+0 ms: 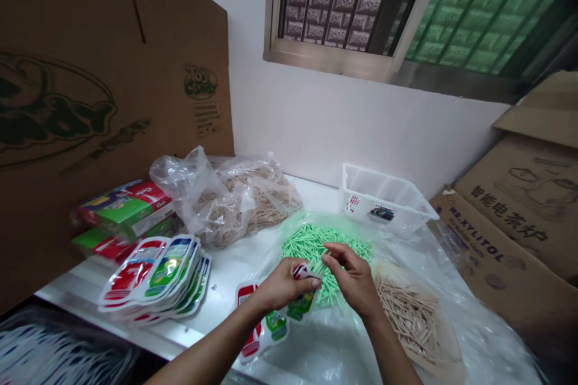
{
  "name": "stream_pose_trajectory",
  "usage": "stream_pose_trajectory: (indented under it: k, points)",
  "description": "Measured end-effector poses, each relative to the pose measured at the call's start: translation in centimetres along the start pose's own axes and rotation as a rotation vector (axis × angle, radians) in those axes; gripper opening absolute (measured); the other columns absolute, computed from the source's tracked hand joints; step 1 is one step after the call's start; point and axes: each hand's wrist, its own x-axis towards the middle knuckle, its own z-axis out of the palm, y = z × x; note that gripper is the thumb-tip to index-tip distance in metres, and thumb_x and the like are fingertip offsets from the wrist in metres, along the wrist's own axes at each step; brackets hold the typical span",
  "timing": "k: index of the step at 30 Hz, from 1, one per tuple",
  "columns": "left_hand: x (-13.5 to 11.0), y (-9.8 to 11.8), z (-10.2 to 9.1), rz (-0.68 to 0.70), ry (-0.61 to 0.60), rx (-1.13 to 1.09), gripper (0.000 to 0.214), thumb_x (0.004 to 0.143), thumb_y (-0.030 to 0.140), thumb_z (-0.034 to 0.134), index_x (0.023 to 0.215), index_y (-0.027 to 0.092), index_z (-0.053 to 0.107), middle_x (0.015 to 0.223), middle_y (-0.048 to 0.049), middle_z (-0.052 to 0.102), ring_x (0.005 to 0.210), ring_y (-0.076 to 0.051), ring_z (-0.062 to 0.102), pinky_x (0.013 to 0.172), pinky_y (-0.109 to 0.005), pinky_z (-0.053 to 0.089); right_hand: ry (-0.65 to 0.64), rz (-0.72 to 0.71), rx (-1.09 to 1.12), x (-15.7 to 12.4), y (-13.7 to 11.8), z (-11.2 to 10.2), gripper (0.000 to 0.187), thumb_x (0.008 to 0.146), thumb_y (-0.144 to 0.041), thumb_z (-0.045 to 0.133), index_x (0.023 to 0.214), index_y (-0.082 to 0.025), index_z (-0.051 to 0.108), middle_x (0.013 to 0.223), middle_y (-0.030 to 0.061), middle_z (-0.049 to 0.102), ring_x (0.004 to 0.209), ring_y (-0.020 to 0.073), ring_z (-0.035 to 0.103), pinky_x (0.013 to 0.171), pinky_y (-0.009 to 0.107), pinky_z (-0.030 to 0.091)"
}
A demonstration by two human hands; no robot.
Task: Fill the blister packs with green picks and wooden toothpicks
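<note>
My left hand (285,284) is closed around a bottle-shaped printed packet (302,305), green, white and red. My right hand (353,277) is just to its right, with thumb and forefinger pinched near the packet's top; what they hold is too small to make out, perhaps a thin stick. Under and behind both hands spreads a heap of light green sticks (304,240) on clear plastic. Partly hidden by my left forearm, more red and green bottle-shaped packets (276,326) lie on the table.
Left, a stack of similar packets (153,274) stands before colourful boxes (130,207). Bagged brown sticks (244,201) lie behind. To the right are loose brown sticks (409,316), a white plastic basket (388,201) and cardboard boxes (510,216). A large carton (180,30) walls the left.
</note>
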Motion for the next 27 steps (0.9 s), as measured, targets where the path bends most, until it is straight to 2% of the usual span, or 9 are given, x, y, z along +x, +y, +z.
stream_pose_trajectory:
  k: [4, 8, 11, 14, 18, 20, 23, 25, 27]
  points:
    - [0.3, 0.3, 0.4, 0.049, -0.02, -0.014, 0.029, 0.068, 0.037, 0.069, 0.064, 0.013, 0.053, 0.056, 0.0051, 0.039, 0.052, -0.007, 0.032, 0.05, -0.021, 0.026, -0.043, -0.198, -0.286, -1.2, -0.8, 0.0, 0.03, 0.09, -0.026, 0.046, 0.118, -0.026, 0.056, 0.115, 0.0072, 0.058, 0.109, 0.0218, 0.05, 0.094, 0.042, 0.039]
    - [0.7, 0.5, 0.9, 0.073, -0.027, -0.048, 0.027, 0.065, 0.033, 0.072, 0.066, 0.013, 0.054, 0.057, 0.0056, 0.041, 0.053, -0.007, 0.034, 0.05, -0.02, 0.027, -0.23, -0.184, -0.299, -2.5, -1.8, 0.3, 0.045, 0.092, -0.027, 0.039, 0.137, -0.024, 0.035, 0.137, 0.0073, 0.043, 0.126, 0.0208, 0.036, 0.105, 0.042, 0.029]
    - [0.8, 0.7, 1.2, 0.039, -0.003, -0.09, 0.035, 0.061, 0.03, 0.075, 0.086, 0.013, 0.058, 0.068, 0.003, 0.053, 0.058, -0.009, 0.043, 0.055, -0.02, 0.034, -0.143, -0.031, -0.212, -3.3, -1.9, -0.1, 0.032, 0.092, -0.027, 0.039, 0.122, -0.024, 0.052, 0.12, 0.0064, 0.057, 0.113, 0.0188, 0.048, 0.097, 0.035, 0.038]
    - [0.7, 0.8, 1.2, 0.013, -0.008, -0.073, 0.05, 0.057, 0.026, 0.078, 0.101, 0.017, 0.056, 0.088, -0.0007, 0.06, 0.063, -0.009, 0.049, 0.058, -0.02, 0.038, -0.041, 0.146, -0.111, -4.0, -1.6, -1.0, 0.021, 0.09, -0.03, 0.044, 0.096, -0.021, 0.062, 0.09, 0.003, 0.064, 0.085, 0.0158, 0.059, 0.076, 0.027, 0.047]
    - [0.5, 0.2, 1.5, -0.068, -0.13, -0.058, 0.032, 0.069, 0.037, 0.069, 0.089, 0.013, 0.063, 0.072, -0.0012, 0.061, 0.055, -0.009, 0.049, 0.05, -0.019, 0.035, 0.016, 0.204, -0.098, -5.1, -0.8, -3.1, 0.02, 0.088, -0.033, 0.047, 0.086, -0.019, 0.061, 0.08, 0.0012, 0.063, 0.077, 0.0146, 0.058, 0.07, 0.024, 0.044]
    - [0.6, -0.2, 1.8, -0.147, -0.126, -0.04, 0.034, 0.075, 0.044, 0.06, 0.075, 0.01, 0.066, 0.057, -0.0012, 0.059, 0.047, -0.009, 0.047, 0.046, -0.02, 0.032, -0.032, 0.2, -0.121, -5.5, 0.1, -4.8, 0.022, 0.088, -0.035, 0.046, 0.086, -0.019, 0.061, 0.081, 0.001, 0.063, 0.077, 0.0145, 0.058, 0.07, 0.023, 0.044]
    - [0.9, -0.5, 2.4, -0.123, -0.017, 0.012, 0.033, 0.072, 0.042, 0.064, 0.064, 0.011, 0.068, 0.05, 0.0003, 0.056, 0.044, -0.008, 0.044, 0.046, -0.02, 0.031, -0.123, 0.304, -0.303, -5.6, 2.6, -8.4, 0.032, 0.091, -0.039, 0.037, 0.088, -0.018, 0.061, 0.08, 0.0014, 0.064, 0.074, 0.0147, 0.058, 0.067, 0.023, 0.043]
    - [1.2, -0.3, 2.5, -0.045, 0.068, 0.018, 0.026, 0.067, 0.037, 0.069, 0.063, 0.012, 0.069, 0.053, 0.0004, 0.058, 0.049, -0.009, 0.047, 0.05, -0.02, 0.034, -0.151, 0.517, -0.665, -5.7, 4.9, -11.0, 0.039, 0.092, -0.038, 0.028, 0.085, -0.018, 0.06, 0.078, 0.0018, 0.065, 0.074, 0.0147, 0.059, 0.067, 0.023, 0.042]
    - [1.3, -0.1, 2.6, -0.006, 0.151, -0.021, 0.024, 0.063, 0.036, 0.072, 0.066, 0.012, 0.07, 0.057, 0.0005, 0.06, 0.053, -0.01, 0.049, 0.052, -0.02, 0.035, -0.162, 0.639, -0.801, -5.9, 7.0, -12.8, 0.034, 0.087, -0.036, 0.036, 0.077, -0.016, 0.062, 0.076, 0.0063, 0.067, 0.073, 0.0179, 0.06, 0.066, 0.026, 0.041]
